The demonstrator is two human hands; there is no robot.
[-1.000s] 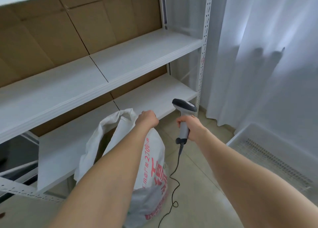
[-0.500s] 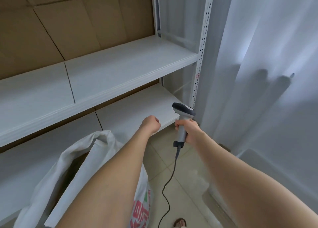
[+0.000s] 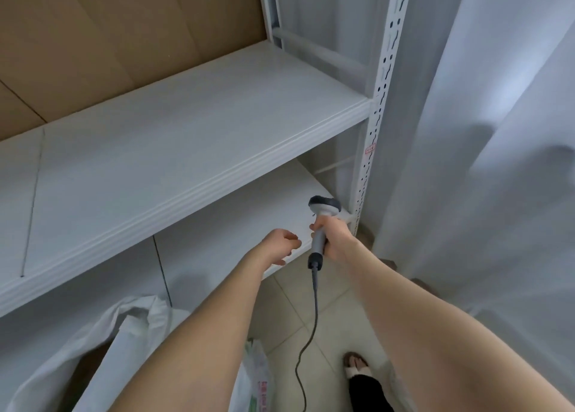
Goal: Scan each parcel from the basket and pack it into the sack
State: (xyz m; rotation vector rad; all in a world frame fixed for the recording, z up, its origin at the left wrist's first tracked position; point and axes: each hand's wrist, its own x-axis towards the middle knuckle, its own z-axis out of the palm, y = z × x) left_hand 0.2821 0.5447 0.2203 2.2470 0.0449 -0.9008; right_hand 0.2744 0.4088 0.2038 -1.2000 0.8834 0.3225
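My right hand (image 3: 333, 239) grips the grey handle of a corded barcode scanner (image 3: 322, 221), held upright over the end of the lower shelf; its dark head points left. My left hand (image 3: 280, 245) hovers just left of the scanner with fingers loosely curled and nothing in them. The white sack (image 3: 130, 349) with red print stands open at the bottom left, partly behind my left forearm. No parcel or basket shows.
A white metal rack with two bare shelves (image 3: 186, 137) fills the left and centre; brown cardboard (image 3: 109, 38) lines its back. A perforated upright (image 3: 382, 100) stands right of the scanner, a white curtain (image 3: 497, 162) beyond. A foot (image 3: 357, 368) on tiled floor, cable (image 3: 308, 333) hanging.
My view has swung up and right, so the sack dropped toward the lower left and the basket left the frame. My left hand released the sack's rim and loosened beside the scanner.
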